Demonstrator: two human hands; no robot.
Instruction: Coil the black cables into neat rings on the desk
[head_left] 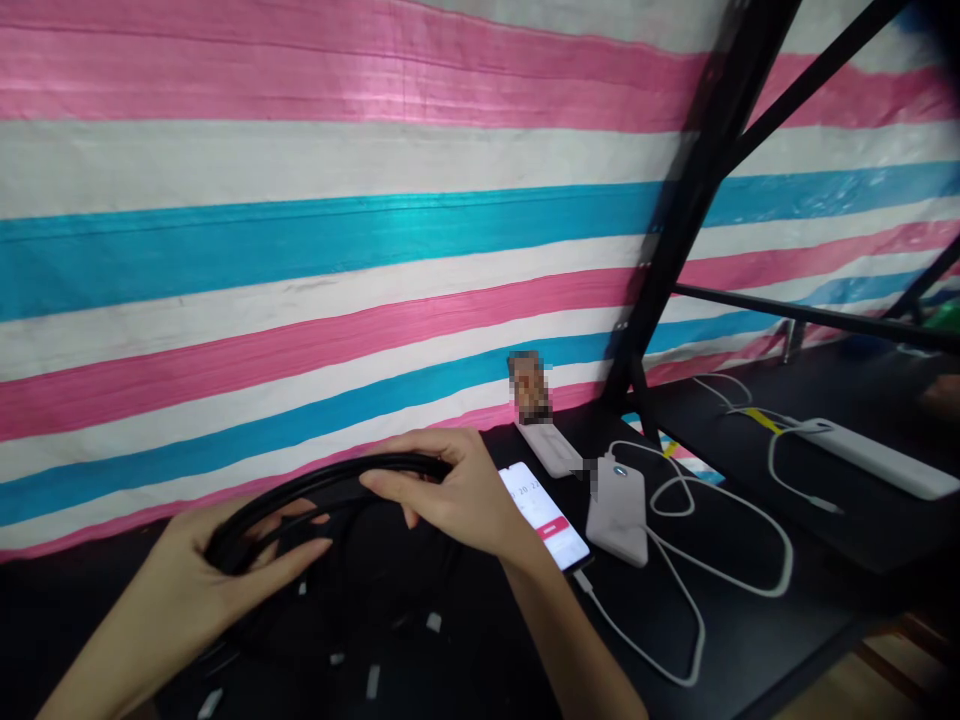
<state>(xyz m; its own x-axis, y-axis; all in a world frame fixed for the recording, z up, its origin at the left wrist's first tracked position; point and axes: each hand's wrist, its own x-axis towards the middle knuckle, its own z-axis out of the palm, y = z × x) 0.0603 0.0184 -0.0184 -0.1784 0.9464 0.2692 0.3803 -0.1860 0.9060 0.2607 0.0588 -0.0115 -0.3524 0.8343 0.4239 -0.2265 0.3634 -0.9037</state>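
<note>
Both clamp black cable loop (337, 472), left hand (217, 575) low, right hand (450, 495) on top; best keep strands bunched, off phone (547, 515) beside right hand.

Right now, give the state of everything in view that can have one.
black cable: bent into a loop, held in both hands.
left hand: shut on the black cable.
right hand: shut on the black cable.
phone: flat on the table, screen lit.
power bank: flat, white cord attached.
white cord: loose, curled on table.
</note>
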